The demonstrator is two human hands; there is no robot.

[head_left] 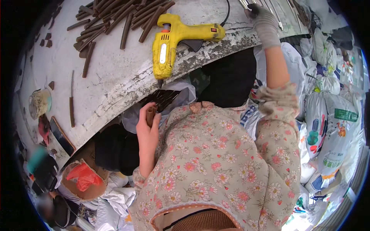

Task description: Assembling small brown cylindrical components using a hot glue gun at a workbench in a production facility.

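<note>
My left hand, bare, is closed around short brown tubes below the table's near edge. My right hand wears a grey-white glove with dark fingertips. It reaches to the far right of the table, fingers bent down among thin metal rods; what it pinches is hidden. Between the hands a yellow hot glue gun lies at the table edge, nozzle pointing toward me. Beneath the nozzle a plastic bag holds dark, thin pieces. A pile of brown sticks lies at the back left.
On the worn white table lie a thin tool with a brown handle, a phone and a small round container. A cardboard box with red plastic stands lower left. Stuffed white sacks crowd the right side.
</note>
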